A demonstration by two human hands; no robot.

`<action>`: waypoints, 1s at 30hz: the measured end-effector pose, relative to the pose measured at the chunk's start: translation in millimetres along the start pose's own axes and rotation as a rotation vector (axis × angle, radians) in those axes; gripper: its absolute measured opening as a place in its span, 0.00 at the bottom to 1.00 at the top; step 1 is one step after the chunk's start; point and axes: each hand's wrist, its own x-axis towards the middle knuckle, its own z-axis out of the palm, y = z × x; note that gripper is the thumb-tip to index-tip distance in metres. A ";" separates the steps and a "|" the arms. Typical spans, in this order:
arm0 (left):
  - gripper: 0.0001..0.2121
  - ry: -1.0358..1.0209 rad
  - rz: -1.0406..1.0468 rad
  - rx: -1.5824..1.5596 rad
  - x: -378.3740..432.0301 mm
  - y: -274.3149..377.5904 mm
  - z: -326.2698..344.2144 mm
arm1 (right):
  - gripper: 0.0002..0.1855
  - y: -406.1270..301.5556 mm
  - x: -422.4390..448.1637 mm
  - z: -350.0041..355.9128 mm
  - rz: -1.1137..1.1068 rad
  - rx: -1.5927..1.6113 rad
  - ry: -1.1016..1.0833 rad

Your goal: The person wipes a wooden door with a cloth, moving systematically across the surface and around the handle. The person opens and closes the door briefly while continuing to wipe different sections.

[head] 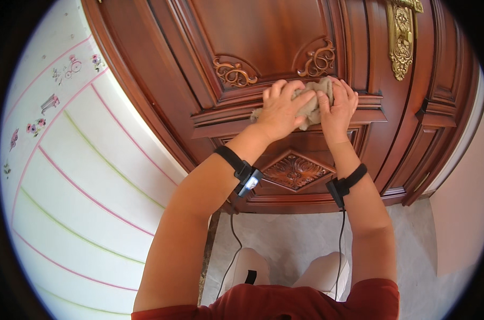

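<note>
Both my hands are on a bunched grey-beige cloth [313,106], which lies against the raised moulding across a carved, reddish-brown wooden door [262,32]. My left hand [284,106] rests on the cloth's left part with its fingers spread, and a loose end shows past the wrist. My right hand [338,106] grips the right side of the cloth, its thumb on top and its fingers curled over the far edge. Beneath the hands is a lower panel with a carved diamond ornament [294,171]. Scroll carvings [235,73] sit in the corners of the upper panel.
An ornate brass door handle plate [402,42] is at the upper right. A wall [94,172] with pink and green stripes curves along the left. Black wrist straps [248,180] trail cables [235,236] towards my lap. Grey flooring [290,232] lies below the door.
</note>
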 end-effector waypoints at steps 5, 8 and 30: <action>0.30 0.060 0.188 -0.049 -12.7 -30.9 -28.7 | 0.14 6.3 1.3 -4.7 0.093 0.143 -0.042; 0.27 0.191 0.060 0.006 -31.5 -68.6 -47.4 | 0.11 3.5 0.6 -28.4 0.241 0.514 -0.083; 0.27 0.394 0.109 0.323 -61.6 -104.6 -0.2 | 0.12 3.6 33.1 -55.4 -0.451 -0.482 -0.206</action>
